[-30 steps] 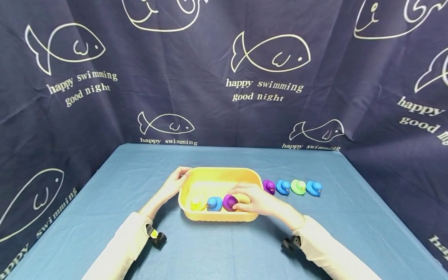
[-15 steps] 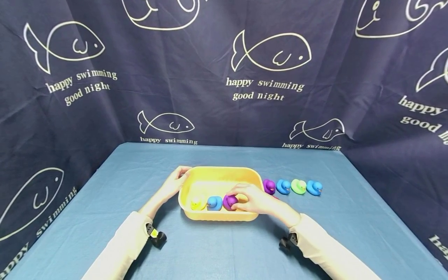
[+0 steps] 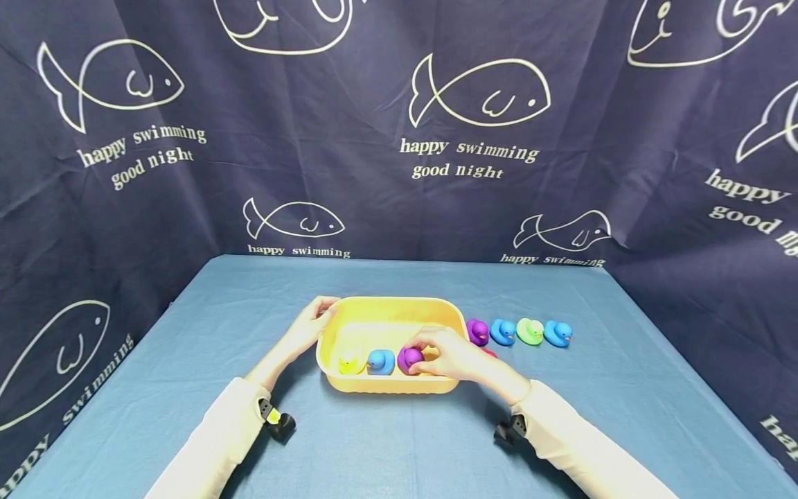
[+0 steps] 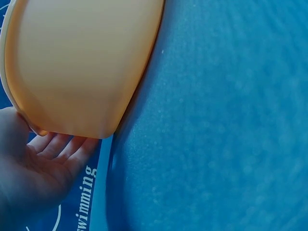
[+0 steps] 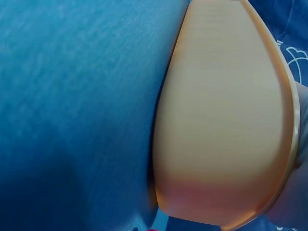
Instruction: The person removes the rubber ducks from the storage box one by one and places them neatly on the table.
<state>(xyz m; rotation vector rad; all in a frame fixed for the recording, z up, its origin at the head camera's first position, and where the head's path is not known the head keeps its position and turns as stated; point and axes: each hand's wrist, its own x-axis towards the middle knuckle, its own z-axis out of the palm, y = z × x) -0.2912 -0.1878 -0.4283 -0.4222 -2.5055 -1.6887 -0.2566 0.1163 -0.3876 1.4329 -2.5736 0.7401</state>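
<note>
A yellow plastic bin point(image 3: 389, 385) sits on the table in the head view. My left hand point(image 3: 311, 326) holds its left end, the thumb over the rim and the fingers against the outside wall, as the left wrist view shows. Reaching over the right side, my right hand point(image 3: 450, 351) pinches a purple rubber duck point(image 3: 408, 358) inside, near the front wall. To its left in the bin sit a blue duck point(image 3: 382, 362) and a yellow duck point(image 3: 351, 362). The right wrist view has mostly the bin's outer wall point(image 5: 221, 110); the duck and most of the hand are hidden there.
Right of the bin stands a row of ducks: purple point(image 3: 478, 332), blue point(image 3: 503, 332), green point(image 3: 530, 331) and another blue one point(image 3: 557, 333). A red object point(image 3: 490, 352) peeks out behind my right wrist. Dark fish-print cloth point(image 3: 386, 208) hangs around the blue table.
My right hand and forearm have shifted slightly left while the fingers stay at the purple duck. The red object behind the wrist has come into sight. The left hand keeps its place.
</note>
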